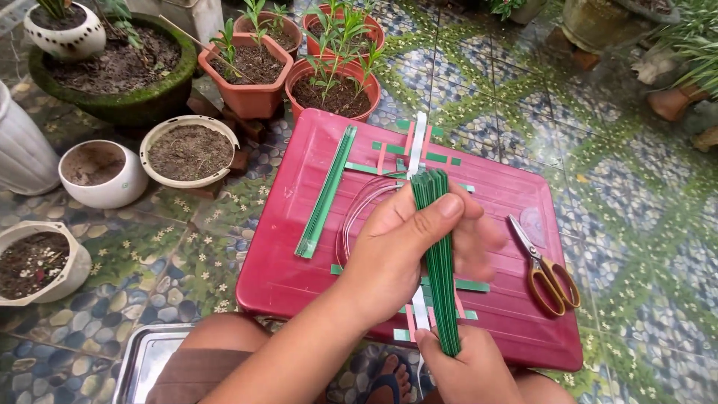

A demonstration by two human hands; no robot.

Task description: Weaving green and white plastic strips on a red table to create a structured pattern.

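Observation:
My left hand [396,251] is wrapped around the upper part of a bundle of thin green strips [441,273], thumb pressed near its top. My right hand [467,370] pinches the bundle's lower end. The bundle stands nearly upright over a red plastic tray [288,277]. A second flat bunch of green strips [327,191] lies on the tray to the left. A coil of thin pink wire [357,209] rests behind my left hand. Short green and pink cut pieces [437,157] and a white strip [417,138] lie scattered at the tray's far side.
Scissors with orange handles [547,271] lie on the tray's right side. Terracotta pots with seedlings [333,86] and white pots of soil [187,153] stand behind and left of the tray. A metal tray [146,359] sits by my knee. The floor is patterned tile.

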